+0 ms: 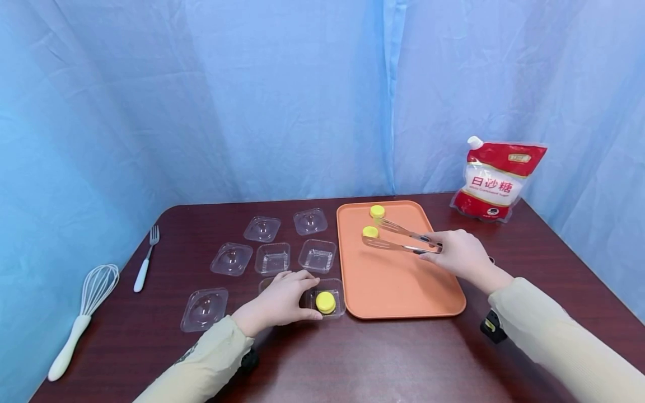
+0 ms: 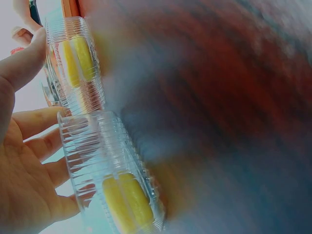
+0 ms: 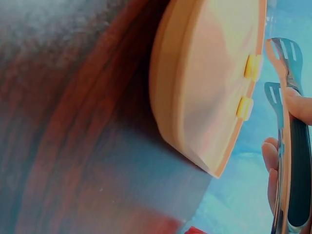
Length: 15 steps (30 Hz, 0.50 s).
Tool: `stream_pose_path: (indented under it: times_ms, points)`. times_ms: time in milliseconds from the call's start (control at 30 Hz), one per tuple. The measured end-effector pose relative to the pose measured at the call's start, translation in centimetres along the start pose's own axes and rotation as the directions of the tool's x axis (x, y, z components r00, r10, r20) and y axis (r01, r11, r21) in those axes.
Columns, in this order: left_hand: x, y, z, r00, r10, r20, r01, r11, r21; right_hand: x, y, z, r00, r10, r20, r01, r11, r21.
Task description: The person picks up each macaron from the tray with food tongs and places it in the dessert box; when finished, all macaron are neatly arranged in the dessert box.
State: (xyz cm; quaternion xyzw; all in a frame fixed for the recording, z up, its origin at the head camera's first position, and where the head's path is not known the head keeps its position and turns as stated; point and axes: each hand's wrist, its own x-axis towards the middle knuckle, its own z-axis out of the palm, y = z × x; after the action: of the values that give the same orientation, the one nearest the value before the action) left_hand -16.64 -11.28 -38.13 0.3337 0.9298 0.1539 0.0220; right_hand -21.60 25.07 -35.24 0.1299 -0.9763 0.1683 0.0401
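My left hand (image 1: 282, 296) grips a transparent plastic box (image 1: 341, 299), its thumb at the near side and a finger at the far side. Inside sits a yellow macaron (image 1: 325, 303). Behind that hand, mostly hidden from the head view, a second box (image 2: 73, 161) holds another yellow macaron (image 2: 127, 202). With my right hand (image 1: 461, 254) I hold metal tongs (image 1: 385, 244), their arms spread apart over the orange tray (image 1: 403, 291). The lower blade overlaps the nearer macaron (image 1: 370, 231) on the tray; the upper blade's tip is just below the farther macaron (image 1: 377, 211).
Two more plastic boxes (image 1: 317, 256) stand behind my left hand, with several domed lids (image 1: 204, 309) around them. A fork (image 1: 148, 260) and a whisk (image 1: 83, 313) lie at the left edge. At the back right stands a red sugar pouch (image 1: 491, 179).
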Motion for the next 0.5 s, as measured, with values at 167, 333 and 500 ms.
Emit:
stream_pose_path:
  times_ms: [167,333,500]
  points:
    - [0.0,0.0,0.0,1.0,-0.003,0.002,0.003,1.0,-0.001,0.7,0.1,0.2,1.0,-0.012,0.007,0.012,0.999,-0.037]
    - [0.0,0.1,-0.1,1.0,-0.005,0.002,0.005,1.0,0.002,1.4,-0.1,0.3,1.0,-0.016,0.011,0.016,0.998,-0.063]
    - [0.0,0.1,-0.1,1.0,-0.001,0.001,0.001,1.0,0.013,1.8,-0.1,0.5,0.999,-0.006,0.038,0.008,0.998,-0.066]
